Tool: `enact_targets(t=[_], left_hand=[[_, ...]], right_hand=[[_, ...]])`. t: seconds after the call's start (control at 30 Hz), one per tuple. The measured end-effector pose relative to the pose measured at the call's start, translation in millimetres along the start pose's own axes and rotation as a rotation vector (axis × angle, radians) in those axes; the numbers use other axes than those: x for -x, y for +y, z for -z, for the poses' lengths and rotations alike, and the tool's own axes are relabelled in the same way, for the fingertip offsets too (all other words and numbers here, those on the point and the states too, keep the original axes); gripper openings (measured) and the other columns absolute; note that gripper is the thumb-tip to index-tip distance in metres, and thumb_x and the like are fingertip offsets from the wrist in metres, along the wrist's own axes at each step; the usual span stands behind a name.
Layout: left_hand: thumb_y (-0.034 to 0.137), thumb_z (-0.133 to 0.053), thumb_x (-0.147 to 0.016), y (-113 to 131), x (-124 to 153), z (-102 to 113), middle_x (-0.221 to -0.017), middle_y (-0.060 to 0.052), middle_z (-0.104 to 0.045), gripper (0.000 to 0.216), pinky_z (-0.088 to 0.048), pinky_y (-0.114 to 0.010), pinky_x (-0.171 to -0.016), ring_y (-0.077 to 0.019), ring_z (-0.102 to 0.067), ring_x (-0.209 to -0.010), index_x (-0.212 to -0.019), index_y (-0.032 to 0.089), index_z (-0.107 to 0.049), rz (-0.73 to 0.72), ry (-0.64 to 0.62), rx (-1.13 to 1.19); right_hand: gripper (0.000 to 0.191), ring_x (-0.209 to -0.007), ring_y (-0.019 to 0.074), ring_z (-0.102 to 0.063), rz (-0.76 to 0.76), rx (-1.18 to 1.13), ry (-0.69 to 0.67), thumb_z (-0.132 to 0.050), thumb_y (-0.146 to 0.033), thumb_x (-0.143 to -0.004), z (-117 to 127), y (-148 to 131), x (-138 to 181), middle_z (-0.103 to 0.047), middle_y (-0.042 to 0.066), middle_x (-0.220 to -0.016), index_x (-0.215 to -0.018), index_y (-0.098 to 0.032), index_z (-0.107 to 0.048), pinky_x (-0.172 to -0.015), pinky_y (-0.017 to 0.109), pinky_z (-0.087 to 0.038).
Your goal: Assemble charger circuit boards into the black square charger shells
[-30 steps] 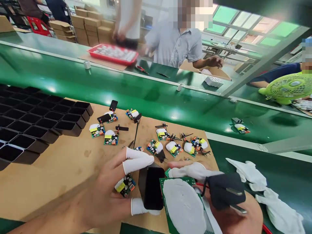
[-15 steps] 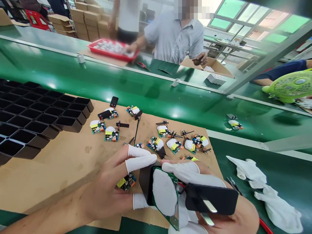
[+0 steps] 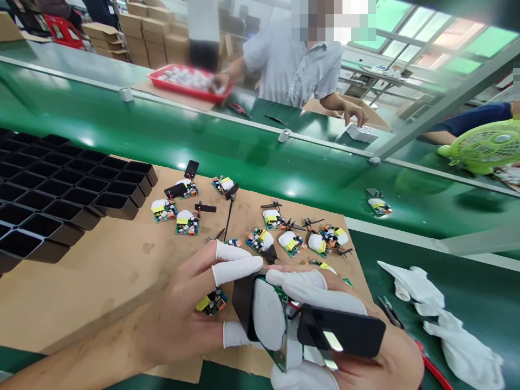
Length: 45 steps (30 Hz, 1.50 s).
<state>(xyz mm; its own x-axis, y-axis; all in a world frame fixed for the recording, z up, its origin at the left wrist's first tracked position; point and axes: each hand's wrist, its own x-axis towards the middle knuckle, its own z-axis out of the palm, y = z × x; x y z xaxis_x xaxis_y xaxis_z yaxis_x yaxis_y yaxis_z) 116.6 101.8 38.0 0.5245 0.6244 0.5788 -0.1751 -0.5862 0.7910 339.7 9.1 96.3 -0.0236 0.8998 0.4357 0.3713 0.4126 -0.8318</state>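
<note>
My left hand (image 3: 182, 319), with white finger cots on thumb and forefinger, pinches a black plastic shell (image 3: 242, 303) from its left side. My right hand (image 3: 365, 352) grips a green circuit board with a white pad (image 3: 270, 319) and pushes its edge into the open shell. A black plug cap with metal prongs (image 3: 343, 333) hangs on red wires from that board and rests across my right hand. One small loose board (image 3: 211, 302) lies under my left palm on the brown cardboard sheet (image 3: 101, 276).
Several small boards (image 3: 290, 241) with black caps are scattered on the cardboard. Rows of empty black shells (image 3: 60, 195) stand at left. A green conveyor (image 3: 244, 157) carries one board (image 3: 377, 205). White cloth (image 3: 442, 319) lies right. People work behind, by a red tray (image 3: 189, 81). A green fan (image 3: 483, 146) stands at the far right.
My right hand has turned the board edge-on and moved it left into the shell held by my left hand. The plug cap swung with it. The board on the conveyor drifted left.
</note>
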Motion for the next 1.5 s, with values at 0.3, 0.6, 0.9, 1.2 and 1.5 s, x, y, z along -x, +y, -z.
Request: enact_targets(t=[0.3, 0.6, 0.9, 1.2, 1.5], left_hand=[[0.023, -0.093, -0.097, 0, -1, -1, -0.132, -0.011, -0.073, 0.072, -0.068, -0.035, -0.1, -0.025, -0.077, -0.115, -0.161, 0.033, -0.063, 0.003, 0.005, -0.014], [0.028, -0.092, -0.099, -1, 0, -2, -0.131, -0.01, -0.072, 0.068, -0.068, -0.034, -0.099, -0.0241, -0.076, -0.115, -0.16, 0.033, -0.063, 0.005, 0.007, -0.003], [0.029, -0.091, -0.1, 0, -3, -1, -0.128, -0.011, -0.073, 0.065, -0.069, -0.036, -0.097, -0.0249, -0.076, -0.112, -0.16, 0.032, -0.064, -0.003, 0.01, -0.033], [0.017, -0.088, -0.099, 0, -2, -1, -0.134, -0.011, -0.075, 0.068, -0.067, -0.037, -0.1, -0.0266, -0.076, -0.118, -0.161, 0.035, -0.065, 0.032, -0.023, 0.018], [0.01, -0.085, -0.095, -15, -1, -1, -0.126, -0.01, -0.077, 0.064, -0.066, -0.04, -0.106, -0.0275, -0.075, -0.12, -0.155, 0.027, -0.069, 0.032, -0.022, 0.02]], right_hand=[[0.069, -0.109, 0.0395, -0.089, -0.009, 0.01, 0.012, -0.11, -0.037, -0.076, 0, 0, 0, -0.088, 0.009, -0.128, -0.141, -0.037, -0.085, -0.091, 0.046, -0.078], [0.068, -0.109, 0.0376, -0.089, 0.01, 0.029, 0.001, -0.11, -0.038, -0.077, -3, -4, -7, -0.09, 0.009, -0.123, -0.14, -0.036, -0.085, -0.092, 0.045, -0.078], [0.065, -0.111, 0.0396, -0.088, 0.029, 0.025, -0.017, -0.109, -0.031, -0.078, -3, -1, -11, -0.089, 0.012, -0.122, -0.139, -0.03, -0.086, -0.096, 0.047, -0.077], [0.062, -0.121, 0.0311, -0.085, -0.006, 0.101, -0.026, -0.107, -0.039, -0.082, -9, 2, -12, -0.082, 0.009, -0.135, -0.139, -0.036, -0.084, -0.105, 0.035, -0.072], [0.055, -0.129, 0.0291, -0.078, -0.015, 0.122, -0.081, -0.104, -0.033, -0.087, -13, 12, -10, -0.075, 0.01, -0.143, -0.137, -0.033, -0.082, -0.108, 0.032, -0.067]])
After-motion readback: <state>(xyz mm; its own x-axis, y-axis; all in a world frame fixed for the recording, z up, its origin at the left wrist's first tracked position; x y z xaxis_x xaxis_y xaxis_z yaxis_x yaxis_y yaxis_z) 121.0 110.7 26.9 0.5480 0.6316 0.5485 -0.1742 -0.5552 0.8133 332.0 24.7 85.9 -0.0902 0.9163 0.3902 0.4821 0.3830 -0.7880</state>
